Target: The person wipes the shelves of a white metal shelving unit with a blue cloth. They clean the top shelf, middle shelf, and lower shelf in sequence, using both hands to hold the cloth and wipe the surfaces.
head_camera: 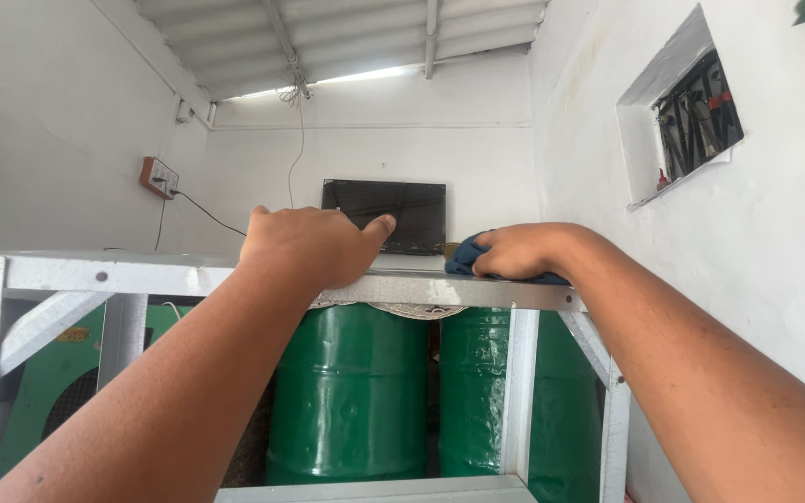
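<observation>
Forearms are seen reaching up from the bottom corners to the top rail of a white metal frame. The left hand is laid palm down on that rail, its fingers curled over the far edge and the thumb stretched out to the right; nothing is held in it. The right hand is closed on a dark blue cloth, which is pressed against the top of the rail just right of the left hand, the two hands being near but apart. The cloth is bunched under the fingers and shows mostly at the hand's left side.

Behind the frame, two green drums are stood side by side, upright and close together. A green panel with a round grille is seen at the left behind the frame's diagonal brace.

Farther off, a dark flat screen is mounted on the white back wall, a socket box with a black cable on the left wall, and a recessed niche with tools in the right wall. A corrugated roof is overhead.
</observation>
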